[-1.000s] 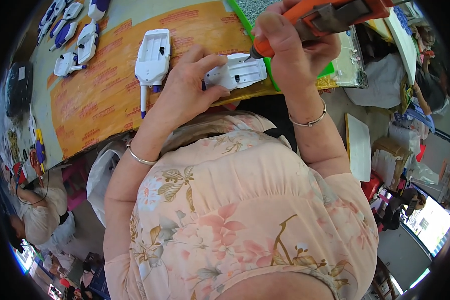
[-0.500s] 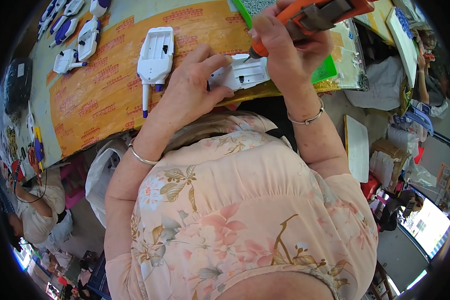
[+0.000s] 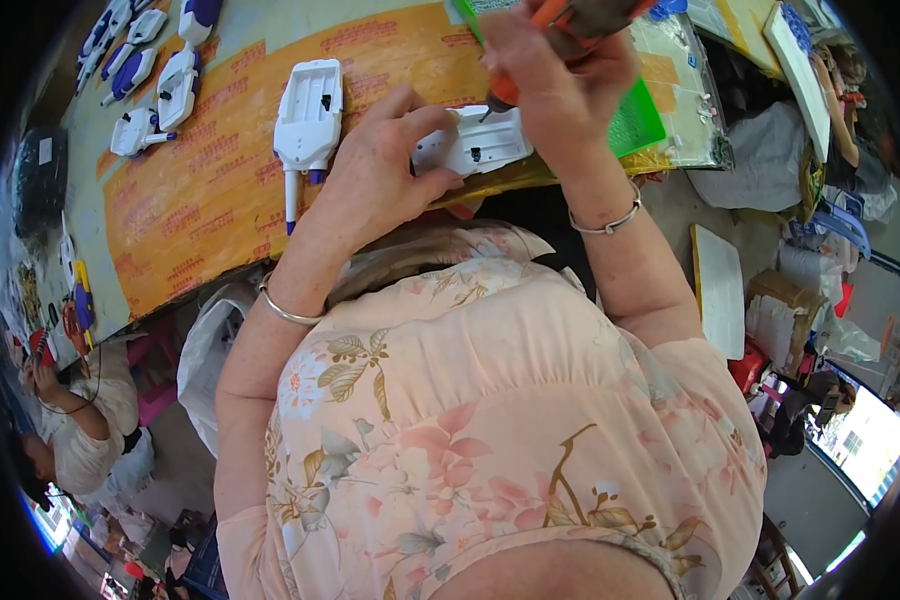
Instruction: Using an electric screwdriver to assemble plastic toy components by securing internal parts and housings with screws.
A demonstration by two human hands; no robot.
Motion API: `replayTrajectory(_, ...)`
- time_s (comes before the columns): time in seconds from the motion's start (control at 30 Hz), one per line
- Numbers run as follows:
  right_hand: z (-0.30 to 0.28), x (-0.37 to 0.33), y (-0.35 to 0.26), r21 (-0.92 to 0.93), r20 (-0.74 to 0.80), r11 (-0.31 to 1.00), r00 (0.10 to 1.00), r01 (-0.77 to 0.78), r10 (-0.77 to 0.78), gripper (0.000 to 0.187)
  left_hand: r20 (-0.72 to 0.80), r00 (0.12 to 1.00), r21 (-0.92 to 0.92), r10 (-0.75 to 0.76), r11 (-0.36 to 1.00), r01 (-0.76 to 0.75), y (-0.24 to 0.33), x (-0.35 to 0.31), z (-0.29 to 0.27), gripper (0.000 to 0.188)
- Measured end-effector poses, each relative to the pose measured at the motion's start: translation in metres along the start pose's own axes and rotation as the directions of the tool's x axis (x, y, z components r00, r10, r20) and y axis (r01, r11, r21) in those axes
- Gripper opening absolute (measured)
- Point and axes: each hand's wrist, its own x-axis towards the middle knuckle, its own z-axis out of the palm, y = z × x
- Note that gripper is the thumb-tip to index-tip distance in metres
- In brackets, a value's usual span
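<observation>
My left hand is closed on the left end of a white plastic housing, thumb below and fingers above. The housing lies on its side near the table's front edge, its hollow side up. In my right hand is an orange electric screwdriver, tilted down to the left. Its thin bit points into the housing's upper edge; whether it touches a screw is too small to tell. The top of the tool runs out of view. Left of my left hand lies a similar white device with a stem and blue tip.
Under my right forearm sits a green tray. Several white and purple devices lie at the back left on the tape-covered table. At the far left another person sits at the table. White bags stand beyond the right edge.
My right hand and the screwdriver have shifted a little up and left, with the bit still at the housing. My left hand keeps its hold. The whole view has shifted slightly.
</observation>
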Motion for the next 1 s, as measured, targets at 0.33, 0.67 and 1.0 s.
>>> replayTrajectory(0.33,-0.068,0.0,-0.067,-0.519,-0.273,0.815,0.953,-0.259,0.128,0.036,-0.011,0.997,-0.023,-0.082,0.996,0.082,0.004,0.0,0.001,0.045)
replayTrajectory(0.67,-0.075,-0.01,-0.064,-0.41,-0.189,0.904,0.981,-0.123,0.048,0.021,0.002,0.999,0.006,-0.042,0.999,0.042,-0.002,0.001,0.002,0.045)
replayTrajectory(1.0,-0.072,-0.009,-0.064,-0.414,-0.189,0.904,0.981,-0.108,0.03,0.021,-0.01,0.999,-0.017,-0.036,0.999,0.036,-0.004,-0.001,0.003,0.047)
